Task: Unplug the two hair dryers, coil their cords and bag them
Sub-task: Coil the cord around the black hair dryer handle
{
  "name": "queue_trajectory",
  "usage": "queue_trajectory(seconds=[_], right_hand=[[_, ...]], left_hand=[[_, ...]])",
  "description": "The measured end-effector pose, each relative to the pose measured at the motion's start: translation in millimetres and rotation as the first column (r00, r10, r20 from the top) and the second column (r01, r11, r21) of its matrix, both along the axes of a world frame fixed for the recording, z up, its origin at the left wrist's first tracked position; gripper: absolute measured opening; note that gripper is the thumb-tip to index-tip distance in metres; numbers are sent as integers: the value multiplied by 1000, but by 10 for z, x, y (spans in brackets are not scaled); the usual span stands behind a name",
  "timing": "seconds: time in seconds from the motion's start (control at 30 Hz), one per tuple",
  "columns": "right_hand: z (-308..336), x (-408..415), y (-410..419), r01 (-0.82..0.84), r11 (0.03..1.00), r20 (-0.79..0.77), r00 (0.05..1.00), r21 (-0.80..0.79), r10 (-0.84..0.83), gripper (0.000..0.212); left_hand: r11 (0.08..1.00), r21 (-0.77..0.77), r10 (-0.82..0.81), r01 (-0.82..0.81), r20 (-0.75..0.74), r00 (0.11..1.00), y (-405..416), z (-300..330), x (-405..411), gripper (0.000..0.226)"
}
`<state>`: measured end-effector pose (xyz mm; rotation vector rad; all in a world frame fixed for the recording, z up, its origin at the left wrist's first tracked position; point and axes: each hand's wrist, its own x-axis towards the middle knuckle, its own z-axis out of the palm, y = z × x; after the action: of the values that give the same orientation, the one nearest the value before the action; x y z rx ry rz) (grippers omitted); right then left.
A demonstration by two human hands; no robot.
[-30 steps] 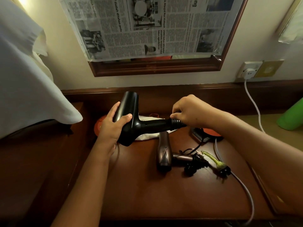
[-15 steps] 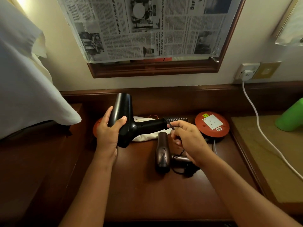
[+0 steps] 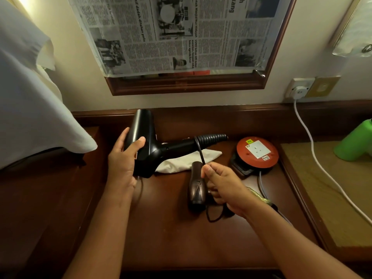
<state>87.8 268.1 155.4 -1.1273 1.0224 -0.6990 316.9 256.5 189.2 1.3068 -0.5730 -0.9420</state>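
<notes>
My left hand grips the barrel of a black hair dryer, held above the wooden table with its handle pointing right. Its black cord is wound several turns around the handle's end. My right hand pinches that cord below the handle, and the cord runs taut up to the coil. A smaller bronze hair dryer lies on the table under my right hand, with a loop of dark cord beside it. A white cloth bag lies flat behind it.
A round red extension socket reel sits at the right of the wooden table. A white cable runs from a wall socket down to the right. A green object stands far right. White cloth hangs at left.
My right hand left the handle's end and came down toward me, drawing the cord taut. The red socket reel, hidden by my arm before, is uncovered.
</notes>
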Motion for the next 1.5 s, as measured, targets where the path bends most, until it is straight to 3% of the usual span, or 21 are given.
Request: queue_trajectory(seconds=[0.1,0.37,0.83,1.03,1.2,1.3,1.37,1.5], right_hand=[[-59,10,15,54,998,51,997,15,-55,30],[-293,47,-45,-10,993,321,947,120,-29,26],[-391,-71,-314,-112,986,183,979,123,88,38],[-319,-212,-496,-248,961,230,949,124,216,21],[-77,-285,-724,-204,941,17,978,270,207,23],[37,-325,-875,-287,957,-201,936,38,289,31],[188,-302,-976,-418,898,-454,832,-135,319,34],[390,-155,-1130,-519,829,-659,701,-209,273,22]], left_hand=[[1000,-4,9,-9,-29,1000,-3,-21,-6,56],[999,13,-37,39,-85,996,-13,-95,21,52],[992,29,-114,121,-168,979,91,-16,81,49],[978,34,-199,206,-153,968,115,-15,127,49],[941,51,-329,335,-95,939,120,-12,193,58],[915,71,-394,398,-65,917,106,-1,277,68],[892,70,-444,447,-49,895,106,8,334,70],[853,83,-514,515,-38,857,113,29,368,64]])
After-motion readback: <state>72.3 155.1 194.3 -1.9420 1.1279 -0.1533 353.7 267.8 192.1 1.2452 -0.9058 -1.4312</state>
